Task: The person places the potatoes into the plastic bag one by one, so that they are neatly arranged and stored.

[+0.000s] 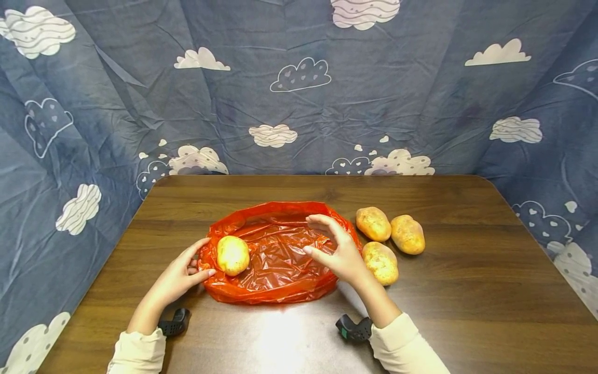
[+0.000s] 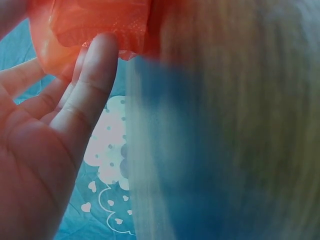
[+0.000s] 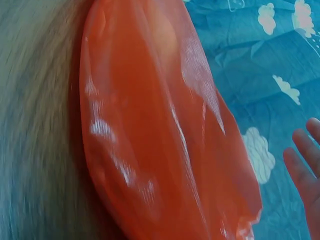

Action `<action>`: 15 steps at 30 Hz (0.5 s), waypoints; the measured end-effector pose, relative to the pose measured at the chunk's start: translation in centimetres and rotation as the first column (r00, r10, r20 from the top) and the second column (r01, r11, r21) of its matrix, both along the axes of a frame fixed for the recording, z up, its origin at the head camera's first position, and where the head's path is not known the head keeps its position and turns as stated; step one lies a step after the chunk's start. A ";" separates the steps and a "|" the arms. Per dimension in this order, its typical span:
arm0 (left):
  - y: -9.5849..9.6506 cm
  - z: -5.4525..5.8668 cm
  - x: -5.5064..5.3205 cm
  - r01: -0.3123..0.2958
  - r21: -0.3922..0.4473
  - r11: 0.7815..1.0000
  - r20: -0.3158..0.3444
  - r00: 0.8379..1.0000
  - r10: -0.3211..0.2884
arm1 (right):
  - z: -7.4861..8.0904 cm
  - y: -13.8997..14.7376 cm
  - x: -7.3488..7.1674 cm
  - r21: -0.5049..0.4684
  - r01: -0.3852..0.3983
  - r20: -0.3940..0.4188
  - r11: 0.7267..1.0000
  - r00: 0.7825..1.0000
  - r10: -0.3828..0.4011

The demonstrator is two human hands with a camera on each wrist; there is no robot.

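A red plastic bag [image 1: 275, 291] lies spread with its mouth facing up in the head view. Inside its left end rests a yellowish potato [image 1: 233, 255]. Against the bag's left end, my left hand [image 1: 179, 275] touches the rim with thumb and fingers set apart. The left wrist view shows its fingers [image 2: 95, 75] fairly straight against the red plastic. Above the right part of the bag, my right hand [image 1: 343, 254] holds nothing, its thumb and fingers parted. In the right wrist view the bag's outer side [image 3: 150, 125] fills the middle.
Right of the bag, three potatoes sit close together: one at the back [image 1: 373, 224], one farther right [image 1: 408, 235] and one in front [image 1: 380, 263]. All lie on a brown wooden table [image 1: 467, 291]. A blue cloud-patterned cloth [image 1: 299, 114] hangs behind. Black devices [image 1: 355, 329] are at both wrists.
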State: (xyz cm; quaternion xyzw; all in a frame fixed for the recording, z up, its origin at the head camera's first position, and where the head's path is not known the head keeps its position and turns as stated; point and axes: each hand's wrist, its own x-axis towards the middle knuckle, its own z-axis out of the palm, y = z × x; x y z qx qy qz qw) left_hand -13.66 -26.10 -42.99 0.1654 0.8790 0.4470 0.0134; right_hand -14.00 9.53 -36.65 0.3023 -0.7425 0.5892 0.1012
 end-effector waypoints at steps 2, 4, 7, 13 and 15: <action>0.0 0.0 0.1 -0.004 -0.007 1.000 -0.002 1.000 0.004 | -0.1 0.5 0.0 -0.007 0.005 -0.008 1.000 1.000 -0.005; 0.0 0.0 0.1 -0.008 -0.009 1.000 -0.001 1.000 0.008 | -0.2 1.1 0.0 -0.006 0.020 -0.022 1.000 1.000 -0.020; 0.0 0.0 0.2 -0.008 0.000 1.000 0.005 1.000 0.008 | -0.3 1.9 0.1 -0.002 0.039 -0.025 0.999 0.999 -0.039; 0.1 0.0 0.1 -0.006 0.010 1.000 0.003 1.000 0.006 | -0.5 3.4 0.5 0.041 0.080 -0.042 0.996 0.996 -0.078; 0.1 0.1 0.2 -0.006 0.011 1.000 0.006 1.000 0.006 | -0.6 3.9 0.7 0.057 0.094 -0.052 0.994 0.995 -0.091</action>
